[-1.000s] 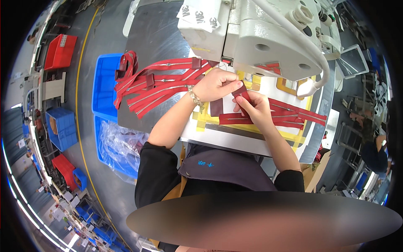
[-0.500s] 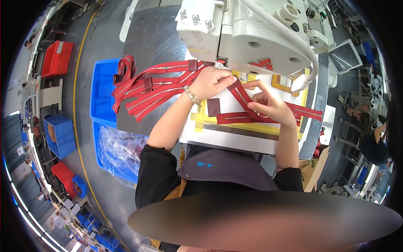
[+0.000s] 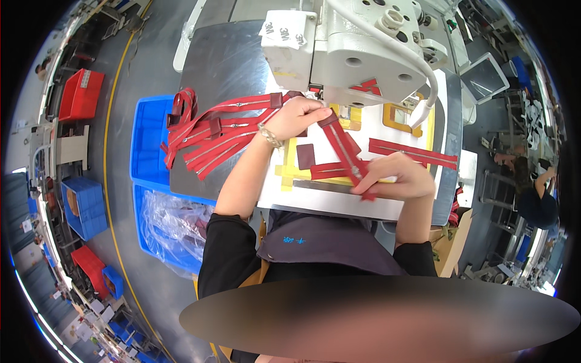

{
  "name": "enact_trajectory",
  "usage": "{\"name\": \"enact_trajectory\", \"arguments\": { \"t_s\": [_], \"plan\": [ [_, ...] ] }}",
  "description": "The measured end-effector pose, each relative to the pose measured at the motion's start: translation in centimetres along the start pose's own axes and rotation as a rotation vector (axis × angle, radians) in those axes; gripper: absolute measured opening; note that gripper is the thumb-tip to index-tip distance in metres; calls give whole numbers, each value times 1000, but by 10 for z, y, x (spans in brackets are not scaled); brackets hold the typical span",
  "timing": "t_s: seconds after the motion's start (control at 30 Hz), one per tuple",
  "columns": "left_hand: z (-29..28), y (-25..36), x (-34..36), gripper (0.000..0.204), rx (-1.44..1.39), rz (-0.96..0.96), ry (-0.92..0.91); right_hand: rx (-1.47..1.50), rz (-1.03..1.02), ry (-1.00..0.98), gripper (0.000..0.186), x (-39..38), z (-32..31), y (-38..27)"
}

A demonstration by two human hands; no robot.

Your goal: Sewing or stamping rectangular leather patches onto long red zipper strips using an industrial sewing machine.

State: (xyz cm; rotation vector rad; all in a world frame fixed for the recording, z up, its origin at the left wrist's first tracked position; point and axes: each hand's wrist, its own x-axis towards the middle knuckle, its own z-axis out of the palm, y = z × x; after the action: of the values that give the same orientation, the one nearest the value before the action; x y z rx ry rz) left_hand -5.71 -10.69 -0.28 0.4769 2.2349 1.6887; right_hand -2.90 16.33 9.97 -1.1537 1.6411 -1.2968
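Note:
A red zipper with a silver zip line runs slantwise between my hands, a dark red patch at its upper end. My left hand pinches that upper end, just in front of the sewing machine. Lower down, my right hand is closed on the zipper's lower part, near the table's front. Another red zipper lies beyond my right hand, and a further red strip lies partly under the held one. A loose dark red patch rests on the white work surface beside them.
More red zippers spread over the grey table top at the left. Blue bins stand beside the table, one with clear plastic bags. A yellow frame sits under the machine, near a white hose. A screen stands right.
My right hand has moved down along the zipper toward the table's front and pulled its lower part straight. My left hand keeps its pinch at the upper end. The view has shifted slightly.

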Motion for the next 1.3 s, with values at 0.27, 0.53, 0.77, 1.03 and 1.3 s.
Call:
{"name": "enact_trajectory", "arguments": {
  "t_s": [0.27, 0.53, 0.77, 1.03, 1.3],
  "plan": [
    [-41, 11, -4, 34, -152, -184, -69, 271, 15, -198, 62, 83, 103, 19],
    [-64, 14, -16, 31, -337, -339, -195, 497, -28, -325, 71, 107, 171, 75],
    [-78, 2, -33, 27, 286, -72, 283, 525, 62, -348, 57, 85, 147, 66],
    [-21, 21, -50, 47, 1308, 252, 564, 326, -3, -331, 53, 42, 119, 64],
    [24, 30, -81, 45, 795, -31, 81, 315, 3, -258, 53, 21, 104, 56]
  ]
}}
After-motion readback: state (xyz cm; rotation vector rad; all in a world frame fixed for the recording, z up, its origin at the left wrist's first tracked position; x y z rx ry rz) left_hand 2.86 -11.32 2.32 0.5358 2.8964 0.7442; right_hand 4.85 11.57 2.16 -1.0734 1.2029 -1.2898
